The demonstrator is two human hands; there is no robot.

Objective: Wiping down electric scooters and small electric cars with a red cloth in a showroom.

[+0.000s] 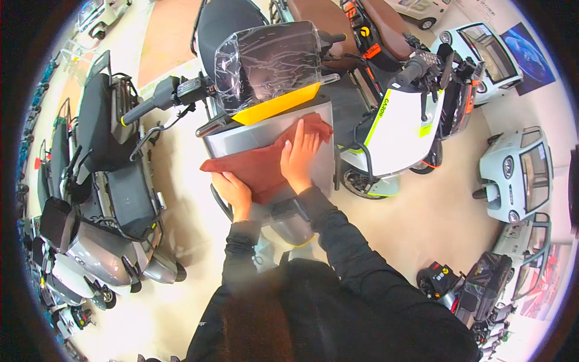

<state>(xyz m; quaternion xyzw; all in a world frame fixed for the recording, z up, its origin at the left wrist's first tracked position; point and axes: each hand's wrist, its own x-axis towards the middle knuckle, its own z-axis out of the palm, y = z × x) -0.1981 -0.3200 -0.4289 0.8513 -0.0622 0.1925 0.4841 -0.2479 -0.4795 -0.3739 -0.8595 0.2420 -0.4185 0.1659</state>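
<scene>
A reddish-brown cloth (259,166) lies spread across the silver-grey front panel (235,143) of an electric scooter. My right hand (298,160) rests flat on its right half, fingers stretched out and pointing away from me. At the cloth's lower left edge, my left hand (233,192) grips it, with some of the fingers hidden. Above the panel sits the scooter's dash (268,63), wrapped in crinkled clear plastic, with a yellow strip (277,104) along its lower edge. The scooter's left handlebar grip (142,111) sticks out to the left.
Close on the right stands a white scooter (392,136) with lime-green trim. Grey and black scooters (99,247) line the left side. Small pale-blue vehicles (515,175) stand at the far right, and a black scooter seat (223,30) lies beyond the dash.
</scene>
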